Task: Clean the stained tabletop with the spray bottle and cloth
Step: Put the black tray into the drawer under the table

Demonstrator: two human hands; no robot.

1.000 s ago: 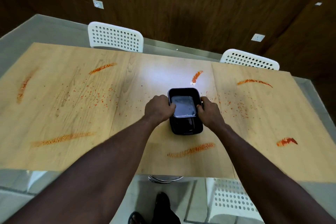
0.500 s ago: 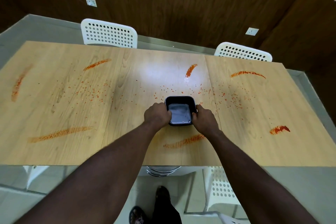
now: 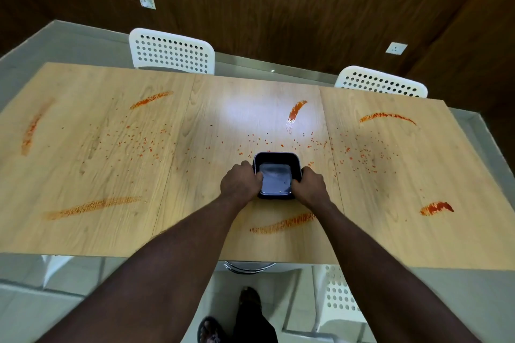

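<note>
1. At the far left, an orange-red streak (image 3: 30,131) ran along the left end of the pale wooden worktop (image 3: 83,181).
2. Right of it lay a short smear (image 3: 150,99) toward the far edge and a long smear (image 3: 92,207) toward the near edge. Fine red speckles (image 3: 139,142) were scattered between them.
3. A white perforated chair (image 3: 171,51) stood behind the far edge, left of centre.
4. The left hand (image 3: 241,185) gripped the left rim of a black tub (image 3: 277,175), its fingers (image 3: 250,172) curled over the rim and pressed together.
5. The black tub was at mid-worktop, open side up, its bottom greyish. Whether it touched the surface could not be told.
6. The right hand (image 3: 309,188) gripped the right rim, its fingers (image 3: 299,179) curled over it, close together.
7. A curved smear (image 3: 296,110) lay beyond the tub, and a front smear (image 3: 282,224) lay between the forearms near the near edge.
8. Further right, a second chair (image 3: 380,82) stood behind the far edge. An arc smear (image 3: 387,117) lay in front of it, and a red blotch (image 3: 436,207) sat toward the right end.
</note>
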